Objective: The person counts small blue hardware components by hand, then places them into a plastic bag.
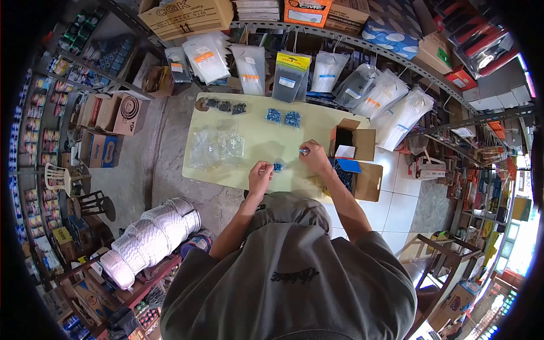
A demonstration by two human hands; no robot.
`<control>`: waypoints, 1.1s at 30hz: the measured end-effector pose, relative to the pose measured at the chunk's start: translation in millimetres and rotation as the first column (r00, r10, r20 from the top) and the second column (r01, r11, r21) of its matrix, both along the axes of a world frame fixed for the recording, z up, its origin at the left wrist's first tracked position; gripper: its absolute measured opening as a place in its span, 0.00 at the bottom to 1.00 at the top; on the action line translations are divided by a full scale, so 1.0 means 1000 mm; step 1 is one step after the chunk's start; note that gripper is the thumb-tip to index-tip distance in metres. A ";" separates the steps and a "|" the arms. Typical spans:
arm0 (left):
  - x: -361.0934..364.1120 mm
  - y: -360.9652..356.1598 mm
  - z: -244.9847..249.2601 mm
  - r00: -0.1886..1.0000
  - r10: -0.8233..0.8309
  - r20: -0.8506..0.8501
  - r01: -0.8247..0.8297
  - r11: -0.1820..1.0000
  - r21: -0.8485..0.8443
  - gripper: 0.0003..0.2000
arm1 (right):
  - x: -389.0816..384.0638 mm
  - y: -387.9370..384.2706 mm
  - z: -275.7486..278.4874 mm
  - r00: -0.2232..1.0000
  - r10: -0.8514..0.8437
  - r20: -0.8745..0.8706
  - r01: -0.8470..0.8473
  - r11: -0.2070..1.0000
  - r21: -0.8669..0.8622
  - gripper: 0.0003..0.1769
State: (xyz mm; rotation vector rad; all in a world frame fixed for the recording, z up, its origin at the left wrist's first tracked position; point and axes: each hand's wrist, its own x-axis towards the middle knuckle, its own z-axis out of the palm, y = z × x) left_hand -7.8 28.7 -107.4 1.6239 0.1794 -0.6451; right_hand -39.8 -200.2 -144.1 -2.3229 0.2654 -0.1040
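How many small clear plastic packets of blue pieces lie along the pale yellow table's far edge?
2: left packet and right packet, side by side, beyond the left hand.

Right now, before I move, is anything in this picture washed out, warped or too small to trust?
Head view: strong fisheye bend, the rail curving and the corners black; head view: glare burns out the opening at far right; head view: soft shadows on the table; head view: the blue pieces by the left hand are too small to tell apart.
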 end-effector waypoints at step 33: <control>-0.002 0.000 0.001 1.000 0.014 -0.028 -0.014 1.000 -0.005 0.05 | -0.002 0.057 0.079 0.943 0.256 0.213 -0.298 0.933 0.200 0.12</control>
